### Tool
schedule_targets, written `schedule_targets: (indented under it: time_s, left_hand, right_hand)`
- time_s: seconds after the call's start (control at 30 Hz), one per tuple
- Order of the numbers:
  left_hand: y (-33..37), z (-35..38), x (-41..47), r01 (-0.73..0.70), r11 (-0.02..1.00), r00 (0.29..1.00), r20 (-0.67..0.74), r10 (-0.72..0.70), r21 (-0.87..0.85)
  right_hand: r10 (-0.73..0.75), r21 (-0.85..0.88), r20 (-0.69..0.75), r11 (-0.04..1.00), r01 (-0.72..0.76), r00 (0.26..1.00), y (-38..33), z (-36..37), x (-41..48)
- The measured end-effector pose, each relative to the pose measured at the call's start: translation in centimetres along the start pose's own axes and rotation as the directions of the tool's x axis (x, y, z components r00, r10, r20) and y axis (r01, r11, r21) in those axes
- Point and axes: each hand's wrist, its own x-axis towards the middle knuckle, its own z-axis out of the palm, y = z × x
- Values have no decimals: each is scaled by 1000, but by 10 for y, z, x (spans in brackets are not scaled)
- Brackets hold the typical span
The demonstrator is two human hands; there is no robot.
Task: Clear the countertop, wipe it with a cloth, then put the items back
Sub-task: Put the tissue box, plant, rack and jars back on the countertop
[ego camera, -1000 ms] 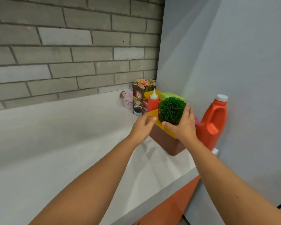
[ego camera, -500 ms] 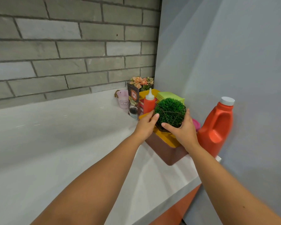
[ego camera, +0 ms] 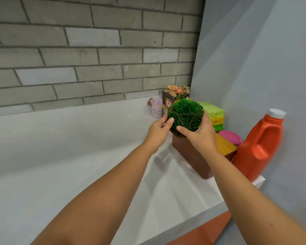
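Observation:
A round green artificial plant [ego camera: 185, 114] in a dark pot is held up between both hands above the brown box [ego camera: 193, 157] with the yellow top [ego camera: 225, 145]. My left hand [ego camera: 157, 132] grips its left side, thumb on the foliage. My right hand [ego camera: 200, 134] cups its right side and underside. The white countertop [ego camera: 78, 156] stretches left and toward me. The red squeeze bottle seen before is hidden behind the plant.
An orange jug with a white cap [ego camera: 261, 145] stands at the counter's right end by the grey wall. A pink lid [ego camera: 230, 137], stacked green and yellow containers [ego camera: 215, 115], a pink cup [ego camera: 156, 107], a dark pouch [ego camera: 167, 103] and flowers [ego camera: 177, 90] crowd the corner.
Both hands closed on the green plant and raised it off the yellow top of the box; it now covers the red squeeze bottle.

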Motion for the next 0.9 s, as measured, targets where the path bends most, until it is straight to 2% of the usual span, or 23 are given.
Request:
schedule_targets:
  time_s: [0.23, 0.53, 0.9]
  left_hand:
    - [-4, -107, -60, 19, 999, 985, -173, -12, 43]
    - [-11, -268, -183, 85, 993, 921, -387, -47, 82]
    - [-24, -437, -335, 177, 977, 833, -548, -83, 122]
  right_hand:
    - [-101, 107, 156, 991, 85, 983, -71, 72, -44]
    - [-222, 285, 358, 951, 121, 907, -190, 172, -154]
    - [-290, 314, 530, 940, 133, 797, -322, 274, -295]
